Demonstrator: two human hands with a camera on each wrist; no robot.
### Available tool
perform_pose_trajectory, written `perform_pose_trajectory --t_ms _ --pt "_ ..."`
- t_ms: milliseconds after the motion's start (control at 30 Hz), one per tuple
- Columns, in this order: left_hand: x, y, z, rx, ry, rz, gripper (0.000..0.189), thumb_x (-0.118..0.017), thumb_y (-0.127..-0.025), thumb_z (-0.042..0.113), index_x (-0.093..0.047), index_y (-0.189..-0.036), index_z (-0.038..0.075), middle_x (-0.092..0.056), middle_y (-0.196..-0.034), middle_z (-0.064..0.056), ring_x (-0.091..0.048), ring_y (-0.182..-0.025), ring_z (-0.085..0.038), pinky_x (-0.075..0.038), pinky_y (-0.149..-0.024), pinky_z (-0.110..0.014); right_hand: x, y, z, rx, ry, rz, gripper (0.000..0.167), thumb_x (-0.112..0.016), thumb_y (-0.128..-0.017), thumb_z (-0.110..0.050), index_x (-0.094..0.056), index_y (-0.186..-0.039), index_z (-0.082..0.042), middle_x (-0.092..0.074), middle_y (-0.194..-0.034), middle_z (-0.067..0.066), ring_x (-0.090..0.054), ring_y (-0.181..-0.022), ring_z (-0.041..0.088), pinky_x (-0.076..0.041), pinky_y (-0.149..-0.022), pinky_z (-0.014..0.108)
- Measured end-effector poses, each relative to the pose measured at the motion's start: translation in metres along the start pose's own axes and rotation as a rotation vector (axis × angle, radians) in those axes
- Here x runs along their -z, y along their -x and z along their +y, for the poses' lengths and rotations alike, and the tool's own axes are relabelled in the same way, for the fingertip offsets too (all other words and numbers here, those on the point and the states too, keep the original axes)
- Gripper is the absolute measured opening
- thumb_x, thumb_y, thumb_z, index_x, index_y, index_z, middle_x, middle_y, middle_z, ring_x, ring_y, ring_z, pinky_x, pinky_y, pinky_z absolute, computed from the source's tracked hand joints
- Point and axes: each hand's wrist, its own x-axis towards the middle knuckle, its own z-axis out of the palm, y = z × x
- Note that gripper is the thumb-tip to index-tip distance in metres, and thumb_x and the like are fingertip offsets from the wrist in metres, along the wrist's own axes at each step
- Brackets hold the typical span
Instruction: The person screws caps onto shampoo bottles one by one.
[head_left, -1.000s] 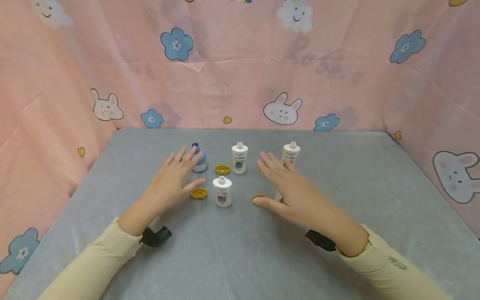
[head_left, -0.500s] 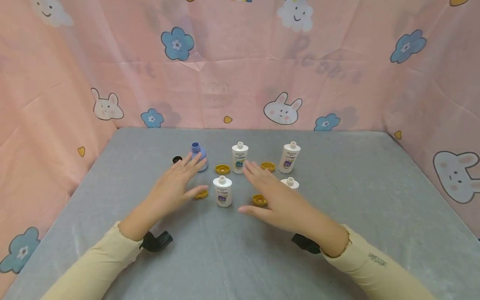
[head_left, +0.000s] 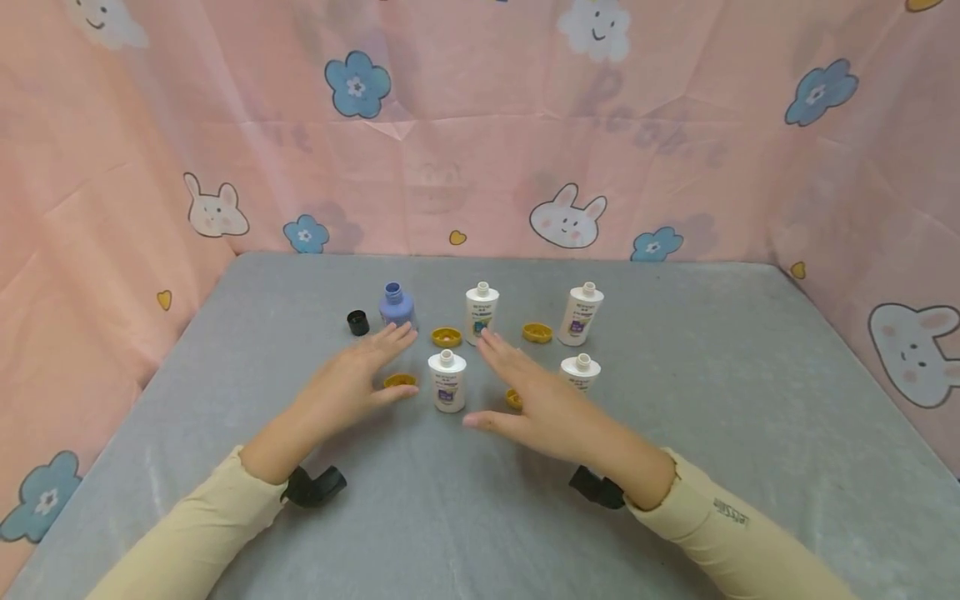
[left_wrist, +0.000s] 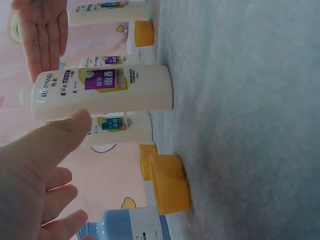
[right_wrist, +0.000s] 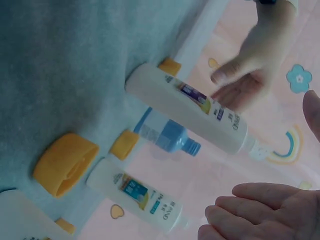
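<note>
Either side of the front white bottle (head_left: 447, 385) with a purple label, my two hands hover with straight fingers and hold nothing. My left hand (head_left: 337, 390) is above a gold cap (head_left: 400, 381), just in front of the blue bottle (head_left: 393, 305). The right hand (head_left: 547, 406) partly covers another gold cap (head_left: 513, 400) and a white bottle (head_left: 581, 368). Its fingertips overlap the teal-labelled white bottle (head_left: 482, 310) in the head view. In the left wrist view, the thumb lies in front of the purple-labelled bottle (left_wrist: 107, 87); contact cannot be told. All bottles stand upright and uncapped.
A black cap (head_left: 357, 323) lies left of the blue bottle. Between the back bottles are gold caps (head_left: 446, 337), one of them a right-hand gold cap (head_left: 537, 332). A white bottle (head_left: 581, 315) stands back right on the grey table (head_left: 750, 400). Pink printed cloth (head_left: 480, 167) encloses the table.
My right hand has moved left toward the front middle bottle, uncovering the right-hand bottles and a gold cap. The left hand has drawn slightly nearer, revealing the black cap and more of the blue bottle.
</note>
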Motion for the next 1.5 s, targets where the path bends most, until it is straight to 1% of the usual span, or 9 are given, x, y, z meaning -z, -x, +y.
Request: perform_pose_trajectory --t_ms 200,367,600,667,733,900,1033,1200,1500 --pt "-0.005 0.0 -0.001 0.01 0.023 -0.007 0.073 -0.08 -0.084 0.03 -0.049 -0.147 0.01 -0.045 -0.154 -0.01 -0.051 -0.136 -0.032 -0.047 -0.107 -0.052 -0.005 -0.006 0.001 -0.041 -0.066 -0.018 0.096 -0.07 -0.085 -0.058 -0.021 -0.159 -0.022 -0.017 -0.167 -0.001 -0.025 -0.152 0.026 -0.031 -0.12 0.052" --pt "-0.008 0.0 -0.003 0.031 0.047 -0.027 0.073 -0.082 -0.082 0.028 -0.051 -0.145 0.008 -0.049 -0.151 -0.01 -0.058 -0.13 -0.031 -0.05 -0.104 -0.048 -0.01 -0.01 0.003 -0.054 -0.091 -0.046 0.096 -0.072 -0.084 -0.057 -0.023 -0.159 -0.02 -0.022 -0.165 0.002 -0.031 -0.15 0.027 -0.035 -0.118 0.052" --pt "-0.012 0.0 -0.009 0.034 0.156 -0.021 0.069 -0.084 -0.08 0.025 -0.056 -0.14 0.004 -0.057 -0.143 -0.012 -0.059 -0.129 -0.032 -0.05 -0.105 -0.048 -0.012 -0.016 0.004 -0.11 -0.188 -0.027 0.092 -0.074 -0.082 -0.056 -0.032 -0.156 -0.021 -0.033 -0.161 -0.002 -0.041 -0.144 0.023 -0.042 -0.113 0.049" --pt "-0.013 -0.001 -0.012 0.047 0.201 -0.021 0.067 -0.084 -0.08 0.025 -0.058 -0.138 0.005 -0.059 -0.141 -0.013 -0.059 -0.127 -0.034 -0.05 -0.104 -0.049 -0.013 -0.018 0.004 -0.134 -0.221 -0.023 0.091 -0.075 -0.082 -0.056 -0.034 -0.155 -0.022 -0.036 -0.16 -0.002 -0.048 -0.139 0.024 -0.044 -0.111 0.049" --pt "-0.015 -0.001 -0.016 0.07 0.243 -0.021 0.065 -0.084 -0.08 0.025 -0.059 -0.137 0.006 -0.06 -0.14 -0.013 -0.062 -0.123 -0.036 -0.052 -0.102 -0.049 -0.013 -0.02 0.005 -0.153 -0.234 -0.021 0.089 -0.076 -0.082 -0.055 -0.036 -0.155 -0.022 -0.038 -0.158 -0.001 -0.049 -0.138 0.024 -0.044 -0.112 0.05" --pt "-0.019 -0.001 -0.023 0.13 0.32 -0.015 0.062 -0.084 -0.079 0.024 -0.062 -0.134 0.004 -0.061 -0.137 -0.016 -0.065 -0.117 -0.039 -0.055 -0.097 -0.048 -0.017 -0.024 0.008 -0.152 -0.278 -0.018 0.086 -0.078 -0.082 -0.048 -0.04 -0.153 -0.019 -0.042 -0.156 0.002 -0.042 -0.144 0.026 -0.039 -0.116 0.049" --pt "-0.02 -0.001 -0.026 0.166 0.372 -0.025 0.065 -0.084 -0.079 0.022 -0.059 -0.135 -0.001 -0.061 -0.136 -0.02 -0.064 -0.119 -0.037 -0.055 -0.098 -0.046 -0.023 -0.028 0.011 -0.162 -0.413 -0.004 0.079 -0.079 -0.083 -0.041 -0.045 -0.149 -0.014 -0.046 -0.154 0.004 -0.045 -0.142 0.027 -0.04 -0.115 0.046" --pt "-0.02 -0.001 -0.027 0.223 0.419 -0.052 0.067 -0.084 -0.079 0.021 -0.056 -0.137 0.0 -0.062 -0.136 -0.02 -0.063 -0.121 -0.037 -0.054 -0.099 -0.046 -0.028 -0.032 0.01 -0.194 -0.557 0.026 0.068 -0.079 -0.085 -0.035 -0.053 -0.144 -0.016 -0.053 -0.149 0.003 -0.049 -0.14 0.025 -0.041 -0.115 0.044" --pt "-0.024 0.0 -0.029 0.25 0.497 -0.058 0.06 -0.083 -0.08 0.016 -0.061 -0.133 0.002 -0.064 -0.135 -0.016 -0.063 -0.122 -0.033 -0.053 -0.101 -0.044 -0.035 -0.038 0.01 -0.228 -0.613 0.062 0.057 -0.08 -0.084 -0.027 -0.062 -0.136 -0.013 -0.062 -0.139 0.003 -0.056 -0.133 0.024 -0.047 -0.11 0.042"
